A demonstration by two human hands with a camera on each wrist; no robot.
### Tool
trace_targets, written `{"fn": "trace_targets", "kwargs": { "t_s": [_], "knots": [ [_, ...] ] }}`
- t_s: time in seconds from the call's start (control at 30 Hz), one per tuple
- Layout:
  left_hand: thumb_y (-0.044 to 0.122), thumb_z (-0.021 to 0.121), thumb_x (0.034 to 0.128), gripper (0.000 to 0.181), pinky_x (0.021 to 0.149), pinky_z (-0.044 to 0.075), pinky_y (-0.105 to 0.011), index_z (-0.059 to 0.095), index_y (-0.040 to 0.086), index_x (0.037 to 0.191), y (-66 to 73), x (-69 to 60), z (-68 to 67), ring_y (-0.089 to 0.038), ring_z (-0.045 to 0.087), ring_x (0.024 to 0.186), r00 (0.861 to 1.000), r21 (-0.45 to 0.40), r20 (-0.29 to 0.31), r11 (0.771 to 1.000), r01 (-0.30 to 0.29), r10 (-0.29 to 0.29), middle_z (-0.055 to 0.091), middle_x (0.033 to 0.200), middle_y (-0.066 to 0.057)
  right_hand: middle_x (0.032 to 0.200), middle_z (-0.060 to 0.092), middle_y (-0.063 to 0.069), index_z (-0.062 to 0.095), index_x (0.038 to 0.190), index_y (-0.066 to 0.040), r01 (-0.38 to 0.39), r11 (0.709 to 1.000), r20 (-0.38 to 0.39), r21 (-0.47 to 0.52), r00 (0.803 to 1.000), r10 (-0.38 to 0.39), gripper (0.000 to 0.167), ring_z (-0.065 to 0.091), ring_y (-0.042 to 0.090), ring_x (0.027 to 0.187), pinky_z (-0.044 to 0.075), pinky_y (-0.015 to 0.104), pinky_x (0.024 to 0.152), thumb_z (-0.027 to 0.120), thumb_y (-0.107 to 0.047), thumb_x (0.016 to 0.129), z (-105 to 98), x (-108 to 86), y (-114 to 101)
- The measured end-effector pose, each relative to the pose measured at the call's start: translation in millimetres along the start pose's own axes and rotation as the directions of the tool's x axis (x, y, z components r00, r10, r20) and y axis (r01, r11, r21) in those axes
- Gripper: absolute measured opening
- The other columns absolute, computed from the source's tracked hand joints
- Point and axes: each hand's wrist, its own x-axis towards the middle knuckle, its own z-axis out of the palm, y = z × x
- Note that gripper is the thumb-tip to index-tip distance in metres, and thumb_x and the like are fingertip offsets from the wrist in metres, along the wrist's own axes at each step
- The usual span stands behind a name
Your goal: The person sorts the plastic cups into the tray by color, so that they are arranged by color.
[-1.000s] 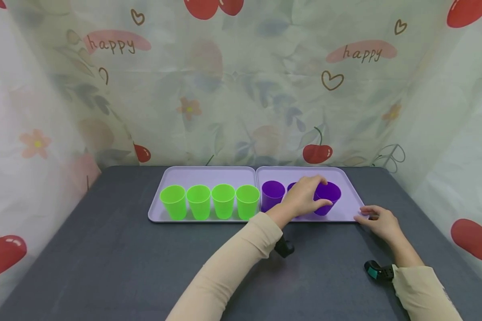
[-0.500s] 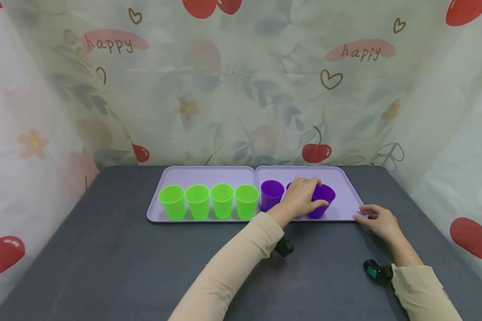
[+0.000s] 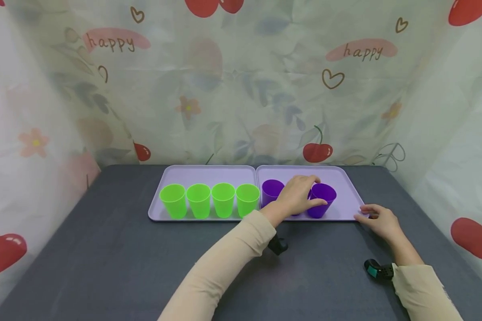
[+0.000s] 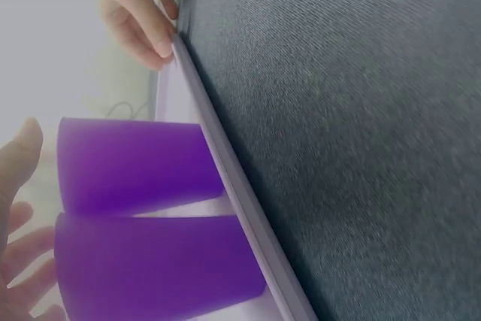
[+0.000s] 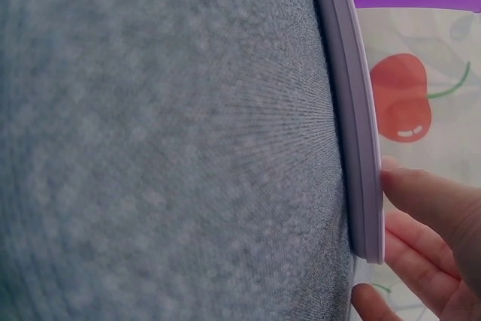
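Note:
Several bright green cups [image 3: 223, 200] stand in a row on the left lilac tray [image 3: 209, 172]. On the right lilac tray [image 3: 347, 189] are purple cups: one at the left [image 3: 272, 189], one at the right [image 3: 322, 200], and another mostly hidden behind my left hand [image 3: 295, 196]. That hand hovers over the purple cups, thumb and fingers spread beside the right-hand cup. In the left wrist view a gap shows between the thumb and the purple cups [image 4: 139, 167]. My right hand [image 3: 381, 223] holds the right tray's front right corner, its thumb touching the rim [image 5: 364, 148].
The trays sit side by side at the back of a dark grey table [image 3: 116, 258]. Behind and at both sides hangs a printed curtain [image 3: 233, 89]. Black wrist devices [image 3: 379, 269] are worn on both arms.
The right-hand purple cup has moved left, close to its neighbour. My left hand has since let it go and drawn slightly left. The right hand has stayed at the tray corner.

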Motion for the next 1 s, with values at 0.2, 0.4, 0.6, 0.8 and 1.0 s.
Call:
{"fn": "trace_targets", "kwargs": {
  "t_s": [0.2, 0.4, 0.6, 0.8, 1.0],
  "knots": [
    [0.044, 0.063, 0.0858, 0.048, 0.105, 0.039, -0.027, 0.055, 0.013, 0.122, -2.1, -9.4, -7.8, -0.016, 0.053, 0.117, 1.000, -0.069, 0.012, 0.997, -0.026, 0.027, 0.064, 0.117, 0.001, 0.117, 0.057, 0.033, 0.055, 0.117, 0.010, 0.003, 1.000, 0.005, 0.001, 1.000, -0.003, 0.050, 0.054, 0.049, 0.108, 0.047, 0.054, 0.087, 0.062, -0.031, 0.089, -1, -1.5, -1],
    [0.040, 0.064, 0.0862, 0.045, 0.107, 0.037, -0.025, 0.058, 0.012, 0.121, -3.1, -26.7, -13.6, -0.016, 0.053, 0.118, 0.994, -0.095, 0.012, 0.990, -0.108, 0.110, 0.064, 0.119, -0.001, 0.116, 0.057, 0.033, 0.055, 0.116, 0.010, 0.006, 1.000, 0.001, -0.004, 1.000, -0.006, 0.050, 0.054, 0.049, 0.108, 0.048, 0.053, 0.086, 0.062, -0.030, 0.089, -2, -1.0, -3],
    [0.037, 0.064, 0.0870, 0.042, 0.103, 0.041, -0.022, 0.059, 0.011, 0.120, -7.1, -51.9, -18.1, -0.015, 0.056, 0.115, 0.988, -0.142, 0.016, 0.978, -0.153, 0.157, 0.064, 0.118, -0.001, 0.115, 0.058, 0.032, 0.055, 0.116, 0.011, 0.010, 1.000, -0.002, -0.021, 1.000, -0.010, 0.049, 0.055, 0.048, 0.106, 0.049, 0.050, 0.083, 0.063, -0.029, 0.088, -2, 1.3, -3],
    [0.033, 0.065, 0.0870, 0.039, 0.103, 0.041, -0.022, 0.059, 0.011, 0.119, -14.0, -83.6, -25.7, -0.014, 0.056, 0.115, 0.984, -0.219, 0.043, 0.963, -0.159, 0.172, 0.064, 0.118, 0.000, 0.116, 0.058, 0.033, 0.054, 0.116, 0.011, 0.006, 1.000, -0.001, -0.029, 1.000, -0.006, 0.049, 0.055, 0.048, 0.106, 0.049, 0.052, 0.084, 0.063, -0.029, 0.088, -2, 1.0, -2],
    [0.029, 0.066, 0.0862, 0.039, 0.103, 0.041, -0.029, 0.058, 0.010, 0.119, -29.4, -114.4, -36.8, -0.016, 0.054, 0.115, 0.996, -0.323, 0.020, 0.943, -0.076, 0.087, 0.063, 0.118, -0.001, 0.115, 0.058, 0.033, 0.054, 0.116, 0.011, 0.010, 0.998, -0.017, -0.056, 1.000, -0.011, 0.049, 0.056, 0.047, 0.105, 0.048, 0.052, 0.082, 0.063, -0.028, 0.088, -1, -0.8, -1]
  ]
}}
